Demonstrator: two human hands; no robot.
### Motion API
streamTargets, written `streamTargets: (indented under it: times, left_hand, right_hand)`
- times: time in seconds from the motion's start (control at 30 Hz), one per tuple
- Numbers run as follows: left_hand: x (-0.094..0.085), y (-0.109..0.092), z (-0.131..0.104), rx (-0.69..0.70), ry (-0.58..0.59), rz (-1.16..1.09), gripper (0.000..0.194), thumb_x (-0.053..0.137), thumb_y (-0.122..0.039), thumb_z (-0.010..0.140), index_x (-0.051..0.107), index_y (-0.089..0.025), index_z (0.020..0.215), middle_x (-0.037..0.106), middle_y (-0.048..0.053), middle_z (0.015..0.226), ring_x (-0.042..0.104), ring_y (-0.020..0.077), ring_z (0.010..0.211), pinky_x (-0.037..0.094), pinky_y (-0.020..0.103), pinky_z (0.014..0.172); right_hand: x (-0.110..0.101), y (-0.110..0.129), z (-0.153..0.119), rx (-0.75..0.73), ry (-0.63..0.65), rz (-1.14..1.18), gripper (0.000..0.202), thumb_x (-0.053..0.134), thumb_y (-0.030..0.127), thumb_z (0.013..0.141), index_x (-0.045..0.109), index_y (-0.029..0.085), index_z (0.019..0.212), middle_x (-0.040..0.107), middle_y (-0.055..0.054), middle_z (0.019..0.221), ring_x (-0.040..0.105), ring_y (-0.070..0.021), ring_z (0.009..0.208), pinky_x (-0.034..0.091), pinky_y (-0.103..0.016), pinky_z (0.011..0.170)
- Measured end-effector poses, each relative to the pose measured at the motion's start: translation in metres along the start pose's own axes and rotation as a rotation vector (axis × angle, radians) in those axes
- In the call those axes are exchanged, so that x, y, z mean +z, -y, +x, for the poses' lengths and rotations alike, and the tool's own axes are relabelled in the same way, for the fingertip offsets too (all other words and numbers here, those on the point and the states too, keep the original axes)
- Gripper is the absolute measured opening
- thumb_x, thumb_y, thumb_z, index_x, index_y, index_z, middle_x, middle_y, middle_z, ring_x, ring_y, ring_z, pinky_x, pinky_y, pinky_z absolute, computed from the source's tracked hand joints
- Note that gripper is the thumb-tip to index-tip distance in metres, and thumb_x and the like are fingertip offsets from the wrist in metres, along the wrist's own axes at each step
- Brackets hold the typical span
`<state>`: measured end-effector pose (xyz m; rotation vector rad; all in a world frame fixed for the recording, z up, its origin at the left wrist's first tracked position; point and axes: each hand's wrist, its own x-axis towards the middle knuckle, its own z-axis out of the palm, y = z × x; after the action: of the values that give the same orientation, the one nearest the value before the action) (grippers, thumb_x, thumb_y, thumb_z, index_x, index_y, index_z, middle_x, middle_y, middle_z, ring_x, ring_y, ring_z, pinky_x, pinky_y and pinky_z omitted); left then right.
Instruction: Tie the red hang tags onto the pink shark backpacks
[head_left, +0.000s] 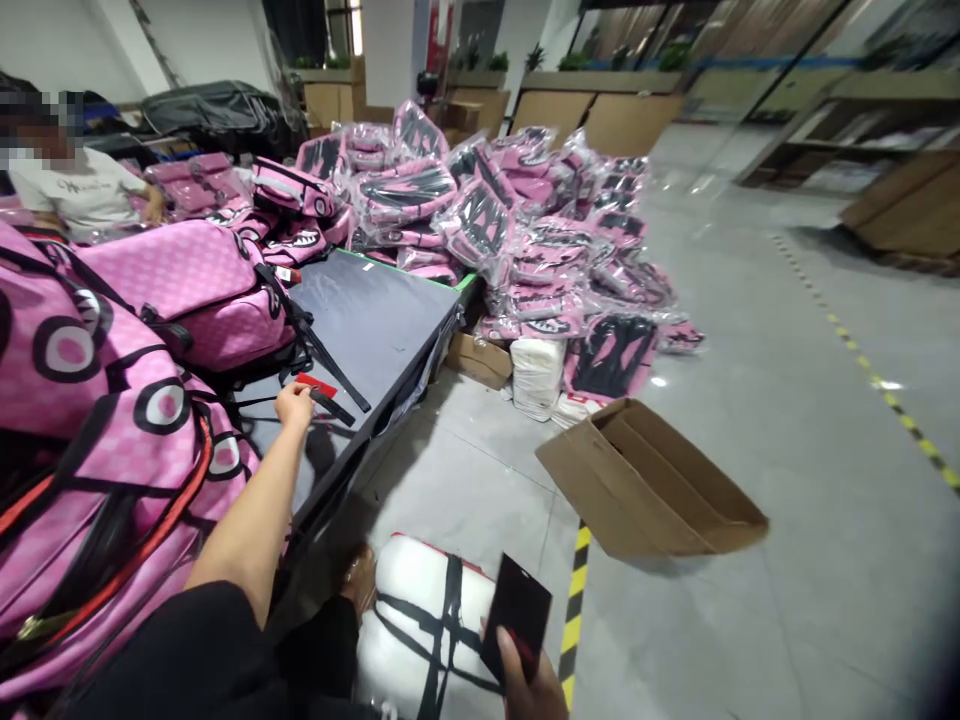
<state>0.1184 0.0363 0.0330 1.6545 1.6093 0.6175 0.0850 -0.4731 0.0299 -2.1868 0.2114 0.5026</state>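
My left hand [294, 405] is closed on a thin black strap [330, 405] over the edge of the grey table [367, 310]. A red tag [316, 384] lies just beyond its fingers. Close by on the left are pink checkered backpacks [187, 290] with black straps and printed eyes. Low in the view, my right hand [534, 690] grips a black hang tag [517, 610] with a small hole at its top. Beneath that tag a white bundle [412, 580] bound with black straps is near my foot.
Plastic-wrapped pink bags [480, 220] are heaped behind the table. An open cardboard box [652, 480] and a white stack [537, 375] stand on the floor. Yellow-black tape [576, 600] marks it. Another person [82, 190] is at the far left.
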Motion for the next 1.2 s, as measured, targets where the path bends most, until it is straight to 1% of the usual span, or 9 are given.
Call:
streamTargets:
  times: [0.1,0.2,0.4,0.57,0.7,0.83,1.0,1.07,1.2]
  left_hand:
    - [-0.040,-0.004,-0.024,0.022,-0.019,-0.166,0.018,0.052,-0.015,0.085,0.065,-0.011,0.097,0.060,-0.001,0.066,0.061,0.0110,0.057,0.045,0.021,0.055]
    - [-0.071,-0.004,-0.058,0.084,-0.003,-0.322,0.023,0.054,-0.016,0.081,0.063,-0.012,0.101,0.061,-0.001,0.068,0.060,0.0092,0.055,0.041,0.016,0.049]
    - [-0.115,0.000,-0.156,0.180,0.211,-0.542,0.025,0.059,-0.024,0.075,0.063,-0.011,0.095,0.066,0.003,0.078,0.062,0.0089,0.054,0.043,0.015,0.044]
    - [-0.167,0.019,-0.249,0.293,0.357,-0.633,0.029,0.064,-0.036,0.076,0.067,-0.014,0.095,0.070,0.005,0.086,0.064,0.0090,0.059,0.043,0.015,0.045]
    - [-0.209,0.048,-0.300,0.346,0.428,-0.666,0.024,0.065,-0.035,0.081,0.069,-0.016,0.094,0.070,0.004,0.084,0.064,0.0087,0.058,0.043,0.015,0.045]
    - [-0.246,0.077,-0.318,0.526,0.389,-0.557,0.016,0.060,-0.025,0.088,0.072,-0.020,0.096,0.071,0.003,0.091,0.065,0.0089,0.063,0.050,0.018,0.056]
    - [-0.292,0.095,-0.308,0.737,0.385,-0.376,0.030,0.052,-0.016,0.091,0.070,-0.026,0.112,0.068,0.000,0.080,0.062,0.0090,0.061,0.049,0.020,0.059]
    - [-0.311,0.099,-0.299,0.814,0.424,-0.276,0.040,0.048,-0.010,0.090,0.066,-0.029,0.121,0.070,0.003,0.094,0.065,0.0109,0.071,0.053,0.023,0.068]
    - [-0.348,0.113,-0.279,0.960,0.472,-0.158,0.055,0.046,-0.003,0.085,0.060,-0.030,0.131,0.067,0.005,0.122,0.063,0.0186,0.111,0.050,0.031,0.098]
  right_hand:
    - [-0.001,0.011,-0.027,-0.055,0.115,0.107,0.060,0.058,0.067,0.074,0.071,0.015,0.100,0.073,-0.013,0.105,0.066,-0.0338,0.104,0.054,-0.039,0.089]
    - [-0.004,0.006,-0.056,-0.100,0.176,0.144,0.060,0.058,0.066,0.075,0.071,0.016,0.105,0.073,-0.012,0.105,0.067,-0.0320,0.104,0.054,-0.038,0.089]
    - [-0.005,-0.006,-0.104,-0.189,0.278,0.076,0.061,0.056,0.067,0.075,0.072,0.014,0.100,0.074,-0.014,0.098,0.068,-0.0339,0.098,0.053,-0.042,0.087]
    - [0.007,0.033,-0.135,-0.448,0.361,0.231,0.045,0.060,0.055,0.080,0.072,0.013,0.091,0.073,-0.013,0.095,0.068,-0.0287,0.091,0.053,-0.039,0.086]
    - [0.013,0.058,-0.160,-0.440,0.407,0.322,0.042,0.064,0.054,0.078,0.073,0.014,0.084,0.074,-0.012,0.086,0.068,-0.0273,0.082,0.055,-0.040,0.080]
    - [0.011,0.072,-0.184,-0.386,0.501,0.393,0.042,0.065,0.054,0.079,0.074,0.015,0.092,0.074,-0.013,0.093,0.069,-0.0273,0.089,0.055,-0.042,0.087]
    - [0.020,0.089,-0.205,-0.361,0.510,0.553,0.044,0.065,0.049,0.083,0.071,0.015,0.111,0.071,-0.013,0.111,0.067,-0.0266,0.104,0.052,-0.042,0.096]
    - [0.033,0.094,-0.212,-0.305,0.510,0.611,0.043,0.066,0.047,0.083,0.071,0.014,0.110,0.073,-0.013,0.106,0.069,-0.0260,0.097,0.056,-0.040,0.089]
    - [0.068,0.097,-0.232,-0.259,0.476,0.671,0.038,0.069,0.046,0.081,0.072,0.014,0.102,0.074,-0.012,0.099,0.071,-0.0247,0.088,0.058,-0.038,0.082]
